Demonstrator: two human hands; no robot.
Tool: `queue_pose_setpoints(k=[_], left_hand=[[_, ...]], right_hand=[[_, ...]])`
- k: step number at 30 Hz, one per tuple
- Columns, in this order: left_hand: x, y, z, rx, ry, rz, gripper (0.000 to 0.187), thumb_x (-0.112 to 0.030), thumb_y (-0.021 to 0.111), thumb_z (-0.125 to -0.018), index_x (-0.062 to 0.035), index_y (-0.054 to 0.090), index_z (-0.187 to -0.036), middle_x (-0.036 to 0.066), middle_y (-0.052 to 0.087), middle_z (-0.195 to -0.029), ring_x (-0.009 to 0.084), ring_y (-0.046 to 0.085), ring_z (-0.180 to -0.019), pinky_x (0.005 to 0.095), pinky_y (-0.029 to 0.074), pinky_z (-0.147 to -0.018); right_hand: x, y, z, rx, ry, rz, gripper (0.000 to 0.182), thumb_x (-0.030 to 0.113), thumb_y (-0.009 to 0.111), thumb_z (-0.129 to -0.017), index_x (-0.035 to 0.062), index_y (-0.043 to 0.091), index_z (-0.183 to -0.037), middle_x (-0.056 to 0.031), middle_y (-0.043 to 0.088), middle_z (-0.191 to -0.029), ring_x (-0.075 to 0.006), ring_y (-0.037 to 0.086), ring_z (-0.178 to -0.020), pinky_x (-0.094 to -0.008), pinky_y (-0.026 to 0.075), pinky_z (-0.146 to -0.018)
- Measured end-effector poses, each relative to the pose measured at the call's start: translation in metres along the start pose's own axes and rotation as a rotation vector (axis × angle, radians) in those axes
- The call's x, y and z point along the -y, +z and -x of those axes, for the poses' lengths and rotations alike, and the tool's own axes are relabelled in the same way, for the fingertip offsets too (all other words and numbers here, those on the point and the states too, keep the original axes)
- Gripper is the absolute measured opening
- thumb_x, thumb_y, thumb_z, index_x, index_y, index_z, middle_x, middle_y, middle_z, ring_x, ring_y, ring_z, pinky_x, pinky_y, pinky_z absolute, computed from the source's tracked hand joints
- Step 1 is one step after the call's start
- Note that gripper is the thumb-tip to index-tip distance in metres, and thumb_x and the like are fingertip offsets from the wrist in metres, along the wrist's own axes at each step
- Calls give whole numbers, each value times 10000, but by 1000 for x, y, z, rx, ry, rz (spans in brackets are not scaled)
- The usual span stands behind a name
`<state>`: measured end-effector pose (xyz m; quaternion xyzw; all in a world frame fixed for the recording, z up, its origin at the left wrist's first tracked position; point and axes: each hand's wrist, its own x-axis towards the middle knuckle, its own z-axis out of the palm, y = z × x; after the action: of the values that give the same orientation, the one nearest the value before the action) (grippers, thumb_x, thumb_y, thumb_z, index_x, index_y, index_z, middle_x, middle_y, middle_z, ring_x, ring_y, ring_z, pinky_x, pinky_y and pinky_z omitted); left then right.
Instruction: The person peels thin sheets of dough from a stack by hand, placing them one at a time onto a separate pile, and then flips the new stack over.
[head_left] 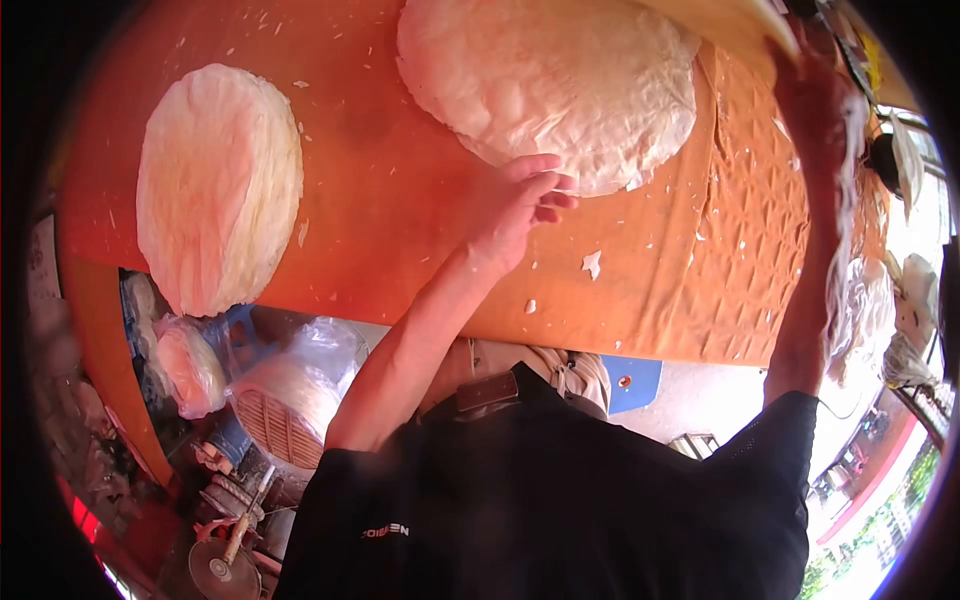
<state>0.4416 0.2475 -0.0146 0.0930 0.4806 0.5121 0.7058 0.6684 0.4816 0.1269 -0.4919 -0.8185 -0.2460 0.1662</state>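
Note:
A big stack of thin, pale round sheets (560, 90) lies on the orange-covered table, its top running out of view. My left hand (522, 208) is at the near edge of this stack, fingers loosely bent and apart, with nothing visible in them. At the upper right my right hand (805, 75) is raised and partly blurred. It is closed at the edge of a pale thin sheet (735, 20), which reaches over the stack's right side and is cut off by the frame. A second, narrower-looking pale stack (220, 190) lies at the table's left.
The orange cover (390, 220) carries scattered white flakes (592, 264) and is wrinkled at the right. Below the table's left edge are a plastic-wrapped basket (280, 425) and a bagged pale stack (190, 370). A blue stool-like piece (635, 385) stands beside my body.

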Motion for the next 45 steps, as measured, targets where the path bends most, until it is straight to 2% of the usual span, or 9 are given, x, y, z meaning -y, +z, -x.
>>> queue_pose_setpoints(k=[3, 9, 17, 27, 32, 35, 39, 43, 45], left_hand=[[-10, -21, 8, -145, 56, -1, 343, -128, 569, -926, -9, 507, -1241, 113, 653, -1061, 198, 662, -897, 279, 504, -746], [-20, -46, 3, -187, 124, 101, 332, -112, 546, -942, 1, 491, -1250, 103, 642, -1049, 212, 654, -961, 321, 525, -824], [-14, -41, -3, -259, 176, 148, 294, -110, 558, -938, -31, 499, -1216, 104, 633, -1097, 230, 670, -945, 302, 550, -748], [-18, -58, -16, -100, 221, 333, 220, -121, 516, -952, -53, 488, -1159, 104, 642, -1082, 240, 691, -840, 244, 533, -591], [-22, -63, -20, -42, 278, 285, 201, -102, 519, -939, -56, 497, -1134, 83, 625, -1022, 206, 663, -755, 250, 504, -553], [-26, -62, -25, -49, 298, 223, 206, -119, 544, -928, -57, 504, -1121, 86, 625, -1029, 201, 663, -801, 262, 501, -591], [-33, -69, -14, -95, 214, 152, 205, -135, 553, -927, -53, 521, -1112, 106, 652, -1050, 200, 665, -878, 290, 506, -692], [-20, -69, 12, -226, 94, -40, 244, -147, 558, -930, -41, 533, -1149, 132, 669, -1087, 201, 661, -941, 303, 498, -755], [-15, -61, 19, -225, 72, -6, 320, -150, 554, -934, 7, 505, -1209, 143, 652, -1090, 224, 657, -973, 320, 513, -791]], right_hand=[[45, -58, 1, -151, -179, -173, 200, 256, 621, -902, 169, 711, -1058, -99, 702, -876, -294, 683, -755, -362, 545, -624], [131, 76, 93, 496, -276, -466, 57, 71, 583, -764, 87, 637, -759, -112, 632, -683, -307, 631, -623, -406, 482, -544], [158, 31, 62, 191, -291, -446, 66, 50, 553, -757, 66, 604, -719, -139, 628, -684, -313, 636, -621, -419, 494, -547], [225, 56, 74, 377, -257, -600, 64, 86, 570, -757, 57, 626, -765, -155, 635, -712, -342, 632, -689, -444, 487, -610], [218, 39, 103, 206, -253, -741, 409, 155, 693, -680, 29, 593, -1056, -134, 618, -1093, -322, 586, -1023, -458, 476, -801], [222, 60, 106, 200, -197, -581, 382, 229, 710, -743, 46, 601, -1059, -144, 623, -1109, -354, 576, -1075, -465, 473, -859], [194, 50, 69, 533, -211, -409, 205, 149, 637, -786, 139, 642, -990, -111, 659, -862, -273, 659, -769, -378, 508, -623], [93, 30, -22, 11, -416, -108, 129, 197, 620, -863, 158, 678, -972, -119, 650, -726, -299, 646, -666, -347, 499, -565], [134, -63, -22, 42, -23, -224, 181, 221, 618, -884, 152, 686, -1037, -135, 674, -800, -303, 661, -723, -344, 512, -602]])
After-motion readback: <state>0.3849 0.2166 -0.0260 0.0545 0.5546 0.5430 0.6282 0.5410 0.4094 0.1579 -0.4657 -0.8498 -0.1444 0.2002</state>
